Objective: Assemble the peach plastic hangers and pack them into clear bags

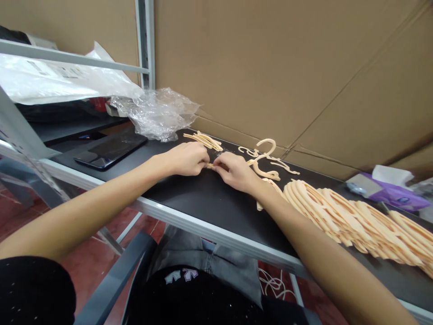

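Note:
My left hand (187,159) and my right hand (233,170) meet over the black table (203,194), fingers pinched together on a small pale wooden piece (210,166) held between them. Just behind the hands lies a small bundle of thin wooden strips (204,140). Loose curved wooden cut-outs, one hook-shaped (265,155), lie to the right of my right hand. A long fanned stack of flat wooden cut sheets (358,219) runs along the table at the right, beside my right forearm.
A dark phone (110,151) lies at the table's left end, with crumpled clear plastic (157,113) behind it. Cardboard (287,76) walls the back. A purple tissue pack (395,192) sits far right. A metal shelf with white bags (50,76) stands left.

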The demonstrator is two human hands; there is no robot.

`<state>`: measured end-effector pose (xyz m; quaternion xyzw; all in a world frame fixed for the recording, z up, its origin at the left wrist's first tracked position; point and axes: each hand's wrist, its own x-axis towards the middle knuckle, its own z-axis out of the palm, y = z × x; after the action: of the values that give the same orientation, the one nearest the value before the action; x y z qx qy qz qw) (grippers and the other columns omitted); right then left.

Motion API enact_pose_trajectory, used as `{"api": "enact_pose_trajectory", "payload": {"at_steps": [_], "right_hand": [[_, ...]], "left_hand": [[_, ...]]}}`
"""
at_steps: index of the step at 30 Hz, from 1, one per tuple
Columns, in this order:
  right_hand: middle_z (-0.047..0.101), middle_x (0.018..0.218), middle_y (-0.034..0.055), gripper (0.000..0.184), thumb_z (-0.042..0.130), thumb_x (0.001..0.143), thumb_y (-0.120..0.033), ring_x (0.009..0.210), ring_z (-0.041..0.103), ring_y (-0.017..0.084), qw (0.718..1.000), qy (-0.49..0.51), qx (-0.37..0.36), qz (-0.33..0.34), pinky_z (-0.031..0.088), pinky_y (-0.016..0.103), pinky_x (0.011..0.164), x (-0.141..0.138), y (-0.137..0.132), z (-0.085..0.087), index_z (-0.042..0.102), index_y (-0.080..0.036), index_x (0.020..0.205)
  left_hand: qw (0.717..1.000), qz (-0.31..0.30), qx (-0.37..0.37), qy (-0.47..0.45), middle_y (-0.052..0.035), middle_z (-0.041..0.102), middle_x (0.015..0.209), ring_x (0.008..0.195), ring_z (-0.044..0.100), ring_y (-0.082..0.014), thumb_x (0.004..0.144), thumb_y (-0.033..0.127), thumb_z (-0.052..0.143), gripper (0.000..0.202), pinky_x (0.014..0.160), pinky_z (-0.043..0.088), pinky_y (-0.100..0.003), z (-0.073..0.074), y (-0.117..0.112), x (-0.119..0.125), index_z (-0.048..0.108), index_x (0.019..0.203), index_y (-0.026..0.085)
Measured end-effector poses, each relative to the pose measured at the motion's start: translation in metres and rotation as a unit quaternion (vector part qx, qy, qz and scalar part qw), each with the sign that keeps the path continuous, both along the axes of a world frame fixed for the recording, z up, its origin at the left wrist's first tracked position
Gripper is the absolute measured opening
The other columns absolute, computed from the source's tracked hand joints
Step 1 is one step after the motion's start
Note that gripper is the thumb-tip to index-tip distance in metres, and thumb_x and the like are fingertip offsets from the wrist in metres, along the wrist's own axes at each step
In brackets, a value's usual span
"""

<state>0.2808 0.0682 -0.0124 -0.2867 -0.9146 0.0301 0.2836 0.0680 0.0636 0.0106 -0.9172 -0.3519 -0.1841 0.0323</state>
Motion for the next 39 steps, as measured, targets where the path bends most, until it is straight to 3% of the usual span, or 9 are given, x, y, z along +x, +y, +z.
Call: {"api": "enact_pose_trajectory", "payload": {"at_steps": [11,16,20,23,26,28,31,34,39], "right_hand": [[0.068,0.111,0.0157,0.017,0.055,0.094,-0.02,0.105,0.058,0.032,0.984,0.017,0.141,-0.104,0.039,0.046,0.092,0.011,0.001,0.01,0.064,-0.019,0.109],[0.067,0.096,0.0114,0.013,0.051,0.096,-0.025,0.099,0.058,0.031,0.971,0.109,0.178,-0.12,0.04,0.05,0.096,0.01,-0.007,0.023,0.064,-0.023,0.097],[0.065,0.083,0.0065,0.015,0.052,0.096,-0.034,0.083,0.06,0.024,0.929,0.295,0.1,-0.2,0.045,0.042,0.087,0.017,0.0,0.028,0.061,-0.023,0.089],[0.063,0.078,0.0025,0.02,0.057,0.092,-0.045,0.076,0.06,0.02,0.855,0.455,-0.002,-0.247,0.049,0.035,0.076,0.028,0.014,0.029,0.057,-0.024,0.091],[0.062,0.075,0.0008,0.031,0.064,0.085,-0.054,0.069,0.06,0.018,0.77,0.556,-0.154,-0.273,0.051,0.031,0.063,0.037,0.025,0.028,0.055,-0.025,0.093],[0.065,0.077,0.0031,0.036,0.063,0.085,-0.059,0.068,0.063,0.018,0.726,0.576,-0.273,-0.258,0.053,0.032,0.058,0.039,0.027,0.027,0.055,-0.025,0.092],[0.07,0.086,0.0083,0.037,0.056,0.09,-0.06,0.079,0.069,0.022,0.7,0.576,-0.392,-0.156,0.06,0.038,0.067,0.035,0.024,0.028,0.057,-0.024,0.09],[0.073,0.091,0.0092,0.03,0.054,0.094,-0.052,0.088,0.071,0.022,0.68,0.604,-0.411,-0.064,0.062,0.04,0.078,0.028,0.021,0.031,0.06,-0.022,0.09],[0.073,0.093,0.0096,0.025,0.054,0.095,-0.041,0.096,0.072,0.02,0.674,0.66,-0.33,-0.031,0.062,0.038,0.088,0.032,0.031,0.03,0.065,-0.02,0.087]], "left_hand": [[0.982,0.049,0.046,-0.178,-0.0039,0.077,0.089,0.085,0.067,-0.0209,0.086,0.028,0.06,0.022,0.081,0.048,-0.031,-0.007,0.017,-0.01,0.08,0.084,0.02],[0.96,0.134,0.031,-0.245,-0.0042,0.078,0.089,0.081,0.066,-0.0206,0.085,0.031,0.061,0.024,0.078,0.05,-0.03,-0.005,0.018,-0.015,0.081,0.093,0.02],[0.94,0.17,0.026,-0.294,-0.0067,0.076,0.092,0.084,0.067,-0.0215,0.085,0.032,0.061,0.023,0.08,0.052,-0.032,-0.003,0.016,-0.014,0.078,0.09,0.018],[0.937,0.178,0.036,-0.297,-0.007,0.074,0.088,0.081,0.065,-0.0215,0.085,0.033,0.06,0.022,0.079,0.052,-0.033,-0.006,0.017,-0.014,0.075,0.087,0.018],[0.942,0.16,0.039,-0.291,-0.0065,0.073,0.088,0.082,0.064,-0.0219,0.085,0.036,0.059,0.022,0.08,0.052,-0.034,-0.01,0.019,-0.013,0.073,0.088,0.018],[0.946,0.141,0.041,-0.288,-0.0067,0.072,0.09,0.084,0.064,-0.022,0.085,0.037,0.059,0.023,0.081,0.053,-0.034,-0.013,0.02,-0.011,0.072,0.089,0.018],[0.955,0.114,0.05,-0.27,-0.0071,0.071,0.092,0.084,0.063,-0.0221,0.087,0.037,0.057,0.023,0.082,0.052,-0.035,-0.015,0.018,-0.008,0.07,0.089,0.018],[0.962,0.094,0.074,-0.247,-0.0075,0.069,0.089,0.085,0.062,-0.0229,0.09,0.035,0.055,0.021,0.082,0.051,-0.037,-0.012,0.013,-0.006,0.067,0.088,0.018],[0.941,0.138,0.234,-0.204,-0.0107,0.066,0.096,0.1,0.056,-0.0302,0.088,0.034,0.06,0.014,0.094,0.043,-0.048,-0.004,0.0,-0.002,0.062,0.09,0.02]]}}
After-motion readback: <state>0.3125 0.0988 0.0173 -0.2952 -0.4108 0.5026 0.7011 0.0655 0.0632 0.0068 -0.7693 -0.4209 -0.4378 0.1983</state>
